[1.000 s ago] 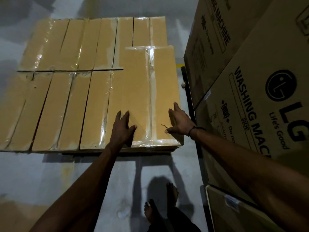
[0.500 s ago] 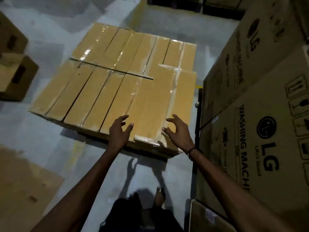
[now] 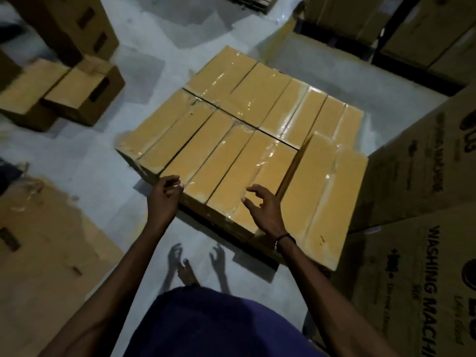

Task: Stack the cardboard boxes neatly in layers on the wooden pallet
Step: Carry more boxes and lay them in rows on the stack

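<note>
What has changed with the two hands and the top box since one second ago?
Both hands have let go of the raised box on the right of the stack. One second ago they lay flat on its top. Now the left hand and the right hand are drawn back toward the near edge with fingers loosely curled, holding nothing. The raised box stays in its place, and the lower layer of boxes looks unchanged.

Large washing-machine cartons (image 3: 422, 191) stand right of the fingers, printed "WASHING MACHINE". Brown boxes with handle slots (image 3: 85, 96) sit on the grey floor (image 3: 85, 166), far left of and beyond the fingers. A flattened cardboard sheet (image 3: 43, 253) lies on the floor to their near left. More cartons (image 3: 438, 34) stand beyond at far right.
</note>
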`<state>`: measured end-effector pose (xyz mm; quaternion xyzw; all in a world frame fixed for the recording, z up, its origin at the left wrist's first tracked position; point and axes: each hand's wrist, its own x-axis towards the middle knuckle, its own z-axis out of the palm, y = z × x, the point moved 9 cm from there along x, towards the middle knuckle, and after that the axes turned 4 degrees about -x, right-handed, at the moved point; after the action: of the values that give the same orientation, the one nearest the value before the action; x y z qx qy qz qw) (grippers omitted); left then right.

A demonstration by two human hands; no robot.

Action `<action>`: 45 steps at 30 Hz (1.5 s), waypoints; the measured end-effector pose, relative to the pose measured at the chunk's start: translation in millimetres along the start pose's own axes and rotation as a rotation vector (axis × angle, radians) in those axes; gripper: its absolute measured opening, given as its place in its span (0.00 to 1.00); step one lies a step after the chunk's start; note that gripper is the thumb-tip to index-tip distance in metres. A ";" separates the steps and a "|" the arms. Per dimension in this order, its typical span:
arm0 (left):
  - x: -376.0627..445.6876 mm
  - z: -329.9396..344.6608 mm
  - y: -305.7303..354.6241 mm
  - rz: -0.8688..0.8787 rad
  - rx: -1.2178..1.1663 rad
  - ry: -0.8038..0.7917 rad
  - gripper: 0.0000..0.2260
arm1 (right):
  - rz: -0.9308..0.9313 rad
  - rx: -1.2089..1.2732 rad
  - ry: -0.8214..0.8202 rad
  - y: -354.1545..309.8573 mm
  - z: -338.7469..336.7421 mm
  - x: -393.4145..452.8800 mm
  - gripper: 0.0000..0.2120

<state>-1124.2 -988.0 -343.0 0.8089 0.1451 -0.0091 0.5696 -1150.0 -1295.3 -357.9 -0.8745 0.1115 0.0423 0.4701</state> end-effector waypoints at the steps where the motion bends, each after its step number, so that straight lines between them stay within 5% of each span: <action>1: 10.6 -15.4 -1.7 -0.001 0.008 0.013 0.13 | -0.009 0.013 0.002 -17.2 15.8 10.8 0.12; 31: 434.2 -488.0 -70.0 -0.170 -0.185 0.541 0.05 | -0.376 0.102 -0.461 -476.6 520.5 387.9 0.15; 45: 689.0 -673.9 -136.5 -0.146 -0.200 0.510 0.05 | -0.334 0.057 -0.381 -604.4 717.0 540.6 0.19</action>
<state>-599.3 -168.4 -356.0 0.7124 0.3420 0.1680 0.5894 -460.7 -460.7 -360.9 -0.8435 -0.1240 0.1247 0.5075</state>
